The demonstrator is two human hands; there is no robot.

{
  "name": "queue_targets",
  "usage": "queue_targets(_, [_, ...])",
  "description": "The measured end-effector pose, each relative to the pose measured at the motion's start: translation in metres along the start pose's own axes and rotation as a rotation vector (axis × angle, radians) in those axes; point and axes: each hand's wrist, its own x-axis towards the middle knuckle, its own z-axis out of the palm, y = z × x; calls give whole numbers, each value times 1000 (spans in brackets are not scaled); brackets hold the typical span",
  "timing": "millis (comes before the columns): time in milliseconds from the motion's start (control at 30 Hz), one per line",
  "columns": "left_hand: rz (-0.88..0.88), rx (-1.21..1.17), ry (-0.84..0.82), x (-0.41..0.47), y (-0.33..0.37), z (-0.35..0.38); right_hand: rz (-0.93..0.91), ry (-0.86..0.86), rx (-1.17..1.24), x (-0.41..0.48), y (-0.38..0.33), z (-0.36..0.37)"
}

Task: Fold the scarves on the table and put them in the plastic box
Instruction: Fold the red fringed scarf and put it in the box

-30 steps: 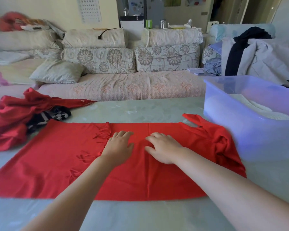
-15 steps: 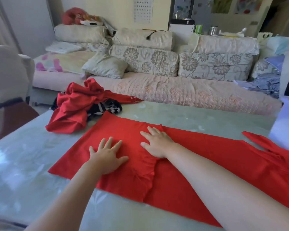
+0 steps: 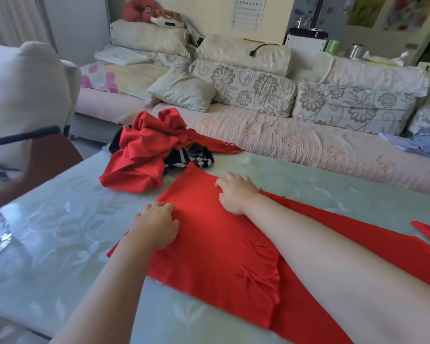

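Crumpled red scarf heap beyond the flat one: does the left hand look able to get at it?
Probably yes. The left hand grips the flat scarf at its edge, and only bare table lies between it and the heap.

The counter [image 3: 60,232] has a pale green, glossy top with a faint leaf pattern. A red scarf [image 3: 221,244] lies flat across its near half and runs off to the right, one fringed end folded back on top of it. Just beyond its far corner sits a crumpled red scarf [image 3: 144,155], its fringe trailing along the counter's far edge. A black-and-white checked scarf [image 3: 189,157] is tucked partly under that heap.
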Motion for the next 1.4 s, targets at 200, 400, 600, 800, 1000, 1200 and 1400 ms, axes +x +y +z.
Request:
queue_targets(200, [-53, -68, 74, -3, -28, -6, -242, 51, -70, 58, -74, -12])
queue_targets(400, [-82, -103, 143, 0, -40, -8, -334, 16, -218, 95, -79, -6])
queue_targets(600, [-113, -141, 135, 5, -30, -19, -347, 14, -185, 103, -68, -5])
queue_targets(800, [40, -182, 137, -5, 23, -46, -264, 101, 78, 62, -1, -35])
queue_targets(1000, [234, -357, 70, -42, 108, -64, -92, 178, 127, -27, 102, -57])
queue_targets(1200, [382, -478, 0, -70, 198, -51, 18, 185, 176, -124, 184, -56])
queue_targets(1400, [478, -430, -41, -87, 277, -34, 138, 160, 173, -186, 230, -48])
